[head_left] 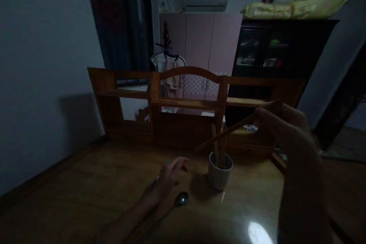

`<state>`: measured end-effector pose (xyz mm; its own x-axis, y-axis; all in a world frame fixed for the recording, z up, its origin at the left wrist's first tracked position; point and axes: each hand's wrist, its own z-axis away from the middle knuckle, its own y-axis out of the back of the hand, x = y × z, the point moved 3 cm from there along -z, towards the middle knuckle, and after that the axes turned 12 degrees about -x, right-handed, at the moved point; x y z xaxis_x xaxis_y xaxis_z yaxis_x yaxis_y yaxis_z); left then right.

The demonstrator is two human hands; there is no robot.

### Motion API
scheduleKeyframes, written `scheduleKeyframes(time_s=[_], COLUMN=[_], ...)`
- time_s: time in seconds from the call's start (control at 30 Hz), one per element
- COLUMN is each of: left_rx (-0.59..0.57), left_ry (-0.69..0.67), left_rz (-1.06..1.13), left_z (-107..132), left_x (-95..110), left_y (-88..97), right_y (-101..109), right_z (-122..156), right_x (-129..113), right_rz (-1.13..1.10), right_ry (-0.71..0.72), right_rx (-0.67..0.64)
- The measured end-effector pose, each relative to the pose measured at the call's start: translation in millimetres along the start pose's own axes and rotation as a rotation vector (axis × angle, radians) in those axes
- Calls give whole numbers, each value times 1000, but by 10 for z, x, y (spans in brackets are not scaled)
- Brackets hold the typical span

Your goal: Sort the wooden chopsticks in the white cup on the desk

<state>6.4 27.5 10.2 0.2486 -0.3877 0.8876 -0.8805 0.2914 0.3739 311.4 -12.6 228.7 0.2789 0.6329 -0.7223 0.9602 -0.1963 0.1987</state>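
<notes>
High on the right, my right hand [286, 122] is closed around chopsticks [228, 131]; whether one or two is hard to tell in the dim light. They slant down to the left, their tips passing in front of several more chopsticks [216, 146] that stand upright in a pale cup [219, 177]. My left hand [171, 171] rests low over the table, its fingers loosely stretched toward the cup and holding nothing visible. A metal spoon [182, 199] lies just in front of it, the handle running toward me. Something thin and shiny shows partly behind the left wrist.
The wooden table [122, 183] ends at a low wooden shelf rack [187, 103] along its back. A white wall [51, 76] borders the left side. Beyond stand a pink wardrobe [198, 42] and a dark cabinet [274, 49]. Bright glare marks the tabletop at front right.
</notes>
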Motion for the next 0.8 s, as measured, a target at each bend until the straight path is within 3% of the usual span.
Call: scheduleKeyframes(time_s=[0.1, 0.2, 0.4, 0.57, 0.8], left_rx=[18, 40, 27, 9, -10], left_ry=[15, 10, 8, 17, 52], left_rz=[-11, -34, -58, -65, -95], left_z=[-18, -30, -36, -37, -25], left_x=[3, -9, -29, 1, -1], left_y=[9, 11, 1, -6, -23], right_y=[301, 452, 411, 264, 129], right_z=[32, 54, 11, -66, -119], right_x=[55, 107, 274, 375, 441], right_rz=[-53, 32, 262, 236, 185], right_ry=[40, 24, -83, -120, -162], right_rx=[190, 218, -97, -363, -449])
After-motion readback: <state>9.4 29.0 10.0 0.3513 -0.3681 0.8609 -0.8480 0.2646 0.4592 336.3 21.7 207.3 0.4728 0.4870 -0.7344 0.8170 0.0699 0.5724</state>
